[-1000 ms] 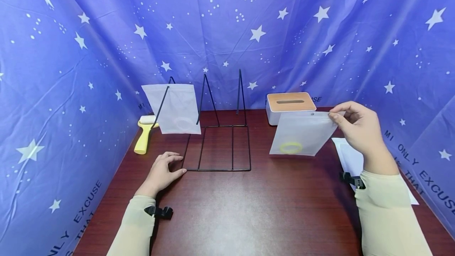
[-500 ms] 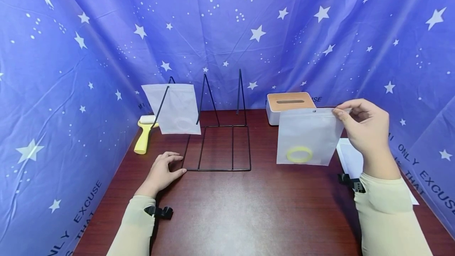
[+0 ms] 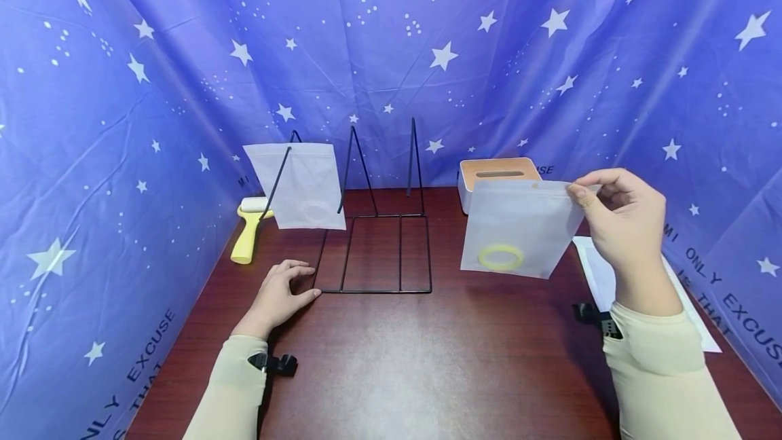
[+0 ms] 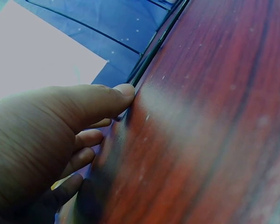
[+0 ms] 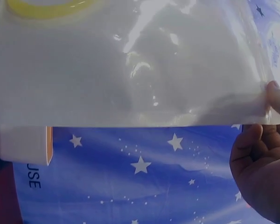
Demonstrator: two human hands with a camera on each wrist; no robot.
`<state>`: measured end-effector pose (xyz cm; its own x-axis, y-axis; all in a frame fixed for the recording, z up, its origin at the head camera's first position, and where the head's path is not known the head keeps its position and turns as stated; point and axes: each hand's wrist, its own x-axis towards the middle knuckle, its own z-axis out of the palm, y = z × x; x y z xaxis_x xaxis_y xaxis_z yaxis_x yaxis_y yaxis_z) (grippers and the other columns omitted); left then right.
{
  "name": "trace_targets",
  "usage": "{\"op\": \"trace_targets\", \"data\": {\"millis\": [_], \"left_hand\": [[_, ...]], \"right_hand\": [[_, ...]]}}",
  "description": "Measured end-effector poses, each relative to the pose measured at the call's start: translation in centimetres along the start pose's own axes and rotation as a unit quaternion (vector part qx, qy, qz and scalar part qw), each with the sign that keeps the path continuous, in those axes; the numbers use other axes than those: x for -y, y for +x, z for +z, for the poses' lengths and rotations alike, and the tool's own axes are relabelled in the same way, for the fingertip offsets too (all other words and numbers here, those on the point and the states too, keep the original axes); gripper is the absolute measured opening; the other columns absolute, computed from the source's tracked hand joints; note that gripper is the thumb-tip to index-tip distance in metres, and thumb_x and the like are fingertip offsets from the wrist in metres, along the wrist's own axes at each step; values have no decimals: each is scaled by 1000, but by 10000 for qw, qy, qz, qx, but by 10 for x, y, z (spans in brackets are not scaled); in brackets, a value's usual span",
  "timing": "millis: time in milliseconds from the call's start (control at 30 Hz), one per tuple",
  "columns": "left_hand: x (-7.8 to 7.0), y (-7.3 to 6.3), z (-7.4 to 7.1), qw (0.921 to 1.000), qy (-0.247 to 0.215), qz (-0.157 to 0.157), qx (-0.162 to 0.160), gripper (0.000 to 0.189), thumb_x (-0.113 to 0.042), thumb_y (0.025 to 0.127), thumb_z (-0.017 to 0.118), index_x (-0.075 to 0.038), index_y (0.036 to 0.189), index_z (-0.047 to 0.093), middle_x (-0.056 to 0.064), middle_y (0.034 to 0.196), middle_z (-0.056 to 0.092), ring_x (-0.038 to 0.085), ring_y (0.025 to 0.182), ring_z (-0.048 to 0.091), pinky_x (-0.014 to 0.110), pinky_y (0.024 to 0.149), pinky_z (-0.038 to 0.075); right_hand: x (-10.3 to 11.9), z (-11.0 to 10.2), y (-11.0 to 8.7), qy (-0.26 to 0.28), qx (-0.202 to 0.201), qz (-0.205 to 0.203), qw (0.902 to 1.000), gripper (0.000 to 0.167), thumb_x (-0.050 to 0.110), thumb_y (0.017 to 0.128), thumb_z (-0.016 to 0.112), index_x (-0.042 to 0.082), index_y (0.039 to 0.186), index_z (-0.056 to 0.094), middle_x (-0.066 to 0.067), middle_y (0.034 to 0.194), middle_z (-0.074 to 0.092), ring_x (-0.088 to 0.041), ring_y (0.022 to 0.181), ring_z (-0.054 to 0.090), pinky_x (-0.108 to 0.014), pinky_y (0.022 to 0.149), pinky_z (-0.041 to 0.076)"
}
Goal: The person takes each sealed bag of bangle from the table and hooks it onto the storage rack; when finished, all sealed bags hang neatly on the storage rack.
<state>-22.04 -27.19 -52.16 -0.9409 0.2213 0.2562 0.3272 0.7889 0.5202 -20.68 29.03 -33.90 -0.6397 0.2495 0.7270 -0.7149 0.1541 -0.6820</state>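
Note:
My right hand (image 3: 629,223) pinches the top right corner of a frosted white zip bag (image 3: 531,226) between thumb and fingers. The bag hangs in the air at the right, and a yellow ring (image 3: 501,268) shows through near its bottom. In the right wrist view the bag (image 5: 130,84) spans the upper half, with the thumb on its corner. My left hand (image 3: 277,294) holds the front left corner of a black wire rack (image 3: 373,292), thumb tip on the wire. Another white bag (image 3: 311,182), a faint pale ring inside, hangs on the rack's left hook.
Behind the held bag stands a white tissue box (image 3: 501,168) with a wooden lid. A yellow-handled lint roller (image 3: 246,240) lies left of the rack. White flat sheets or bags (image 3: 595,270) lie under the right forearm. Blue star-printed curtain (image 3: 391,53) surrounds the table.
The right hand brought the bag toward me and right, raising its top edge; then the bag swung slightly back left. The left hand and rack stayed put.

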Motion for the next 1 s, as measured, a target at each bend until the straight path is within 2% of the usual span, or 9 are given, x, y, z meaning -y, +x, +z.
{"op": "trace_targets", "data": {"millis": [167,400,600,1000], "left_hand": [[0,1,0,10000,27,3,2,47,-29,84,90,-10,125,75,7,133,64,35,126,52,54,106,41],[1,1,1,10000,37,30,-4,47,-29,84,90,-10,125,76,7,133,64,35,126,52,54,106,41],[1,1,1,10000,28,13,-4,47,-29,84,90,-10,124,76,7,132,64,35,126,52,54,106,42],[1,0,1,10000,47,77,-39,47,-28,84,90,-9,124,76,7,131,64,35,125,52,53,106,41]], "right_hand": [[4,4,0,26,-81,44,10000,15,-16,87,74,-26,92,64,-6,73,71,-10,56,52,-18,52,38],[16,16,-2,642,-60,37,9979,15,-19,86,73,-28,91,63,-9,70,70,-10,52,50,-19,50,36],[31,33,-4,575,37,-7,9983,13,-18,86,74,-26,90,64,-9,71,70,-10,53,47,-19,50,34],[18,53,-10,934,367,-249,9946,13,-23,83,73,-25,92,63,-7,63,63,-9,50,39,-20,49,30]]}}
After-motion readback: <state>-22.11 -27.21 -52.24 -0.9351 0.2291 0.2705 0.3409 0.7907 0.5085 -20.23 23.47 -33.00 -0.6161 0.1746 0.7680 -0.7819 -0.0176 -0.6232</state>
